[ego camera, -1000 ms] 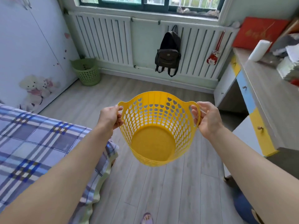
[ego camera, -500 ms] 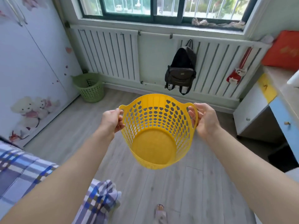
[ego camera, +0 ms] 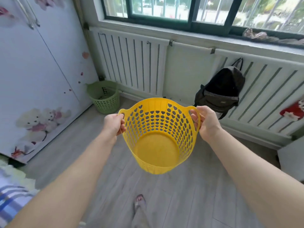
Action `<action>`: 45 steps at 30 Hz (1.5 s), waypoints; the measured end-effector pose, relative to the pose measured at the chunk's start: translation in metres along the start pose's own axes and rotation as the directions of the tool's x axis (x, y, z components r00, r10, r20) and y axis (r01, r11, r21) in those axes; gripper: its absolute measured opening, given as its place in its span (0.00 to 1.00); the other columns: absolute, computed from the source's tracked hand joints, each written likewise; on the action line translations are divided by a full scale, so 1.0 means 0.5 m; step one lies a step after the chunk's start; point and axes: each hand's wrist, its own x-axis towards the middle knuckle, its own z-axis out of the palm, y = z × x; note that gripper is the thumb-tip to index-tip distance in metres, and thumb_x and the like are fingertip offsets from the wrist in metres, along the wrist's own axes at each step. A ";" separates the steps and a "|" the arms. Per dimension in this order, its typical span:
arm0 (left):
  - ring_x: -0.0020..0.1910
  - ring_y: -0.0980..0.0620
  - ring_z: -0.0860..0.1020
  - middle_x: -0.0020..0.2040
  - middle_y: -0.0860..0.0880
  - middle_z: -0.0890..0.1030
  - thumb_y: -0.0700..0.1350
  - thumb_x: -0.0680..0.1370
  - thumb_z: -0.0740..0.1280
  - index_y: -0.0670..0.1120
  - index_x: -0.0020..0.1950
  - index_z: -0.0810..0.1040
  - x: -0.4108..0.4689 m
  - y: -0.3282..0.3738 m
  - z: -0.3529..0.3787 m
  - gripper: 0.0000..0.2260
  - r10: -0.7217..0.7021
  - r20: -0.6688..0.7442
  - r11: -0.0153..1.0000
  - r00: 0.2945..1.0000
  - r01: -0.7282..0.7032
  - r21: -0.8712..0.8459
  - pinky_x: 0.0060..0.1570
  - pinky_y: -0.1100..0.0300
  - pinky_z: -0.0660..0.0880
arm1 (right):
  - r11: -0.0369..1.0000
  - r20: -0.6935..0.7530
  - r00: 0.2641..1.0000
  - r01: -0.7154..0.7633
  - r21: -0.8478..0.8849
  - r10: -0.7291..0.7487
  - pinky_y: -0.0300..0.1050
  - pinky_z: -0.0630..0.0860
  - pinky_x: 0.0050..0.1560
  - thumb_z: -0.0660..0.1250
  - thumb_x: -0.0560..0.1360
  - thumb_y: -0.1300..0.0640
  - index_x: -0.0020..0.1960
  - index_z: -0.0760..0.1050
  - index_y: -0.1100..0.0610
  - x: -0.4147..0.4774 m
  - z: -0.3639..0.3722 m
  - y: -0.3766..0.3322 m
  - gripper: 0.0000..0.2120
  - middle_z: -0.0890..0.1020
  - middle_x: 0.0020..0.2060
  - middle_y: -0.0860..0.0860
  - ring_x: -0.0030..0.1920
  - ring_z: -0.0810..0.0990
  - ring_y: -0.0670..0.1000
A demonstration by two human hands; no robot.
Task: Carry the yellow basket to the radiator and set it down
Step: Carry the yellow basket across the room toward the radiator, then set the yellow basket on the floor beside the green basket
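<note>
Both handles clamped, left hand (ego camera: pixel 115 123) and right hand (ego camera: pixel 207 122) closed on the yellow basket (ego camera: pixel 158 137); carried empty above the floor, nearer the radiator (ego camera: pixel 133 63) than a second ago; still short of it; set-down likely soon, probably beside the green basket (ego camera: pixel 104 96).

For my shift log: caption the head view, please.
Both hands, left and right, carry empty yellow basket toward radiator.

No text, label, brand or number can be read anywhere. A small tag on the black backpack (ego camera: pixel 220 92) hanging on the radiator (ego camera: pixel 134 63) is too blurred to make out.
</note>
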 end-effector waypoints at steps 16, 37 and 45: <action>0.32 0.50 0.71 0.35 0.45 0.74 0.31 0.74 0.57 0.43 0.48 0.76 0.679 0.194 -0.004 0.11 -0.010 -0.089 0.987 0.996 0.024 0.161 0.38 0.55 0.75 | 0.955 -0.002 0.994 -0.105 -0.278 0.109 0.42 0.72 0.48 0.64 0.73 0.55 0.38 0.77 0.53 0.565 0.457 -0.097 0.06 0.82 0.37 0.47 0.39 0.78 0.45; 0.41 0.44 0.77 0.40 0.43 0.79 0.34 0.73 0.60 0.45 0.42 0.80 1.473 0.247 0.151 0.11 -0.126 -0.141 0.896 0.982 0.173 0.409 0.45 0.53 0.73 | 0.790 -0.057 0.905 -0.397 -0.468 0.422 0.50 0.68 0.64 0.65 0.73 0.54 0.67 0.72 0.61 1.317 0.821 -0.001 0.24 0.77 0.65 0.56 0.65 0.74 0.53; 0.45 0.43 0.82 0.44 0.43 0.86 0.38 0.70 0.67 0.45 0.44 0.84 1.730 0.131 0.179 0.07 -0.160 -0.128 0.731 0.979 0.205 0.651 0.50 0.50 0.79 | 0.724 -0.183 0.855 -0.510 -0.465 0.485 0.53 0.74 0.59 0.66 0.71 0.58 0.60 0.76 0.66 1.527 0.883 0.165 0.20 0.82 0.51 0.60 0.50 0.80 0.57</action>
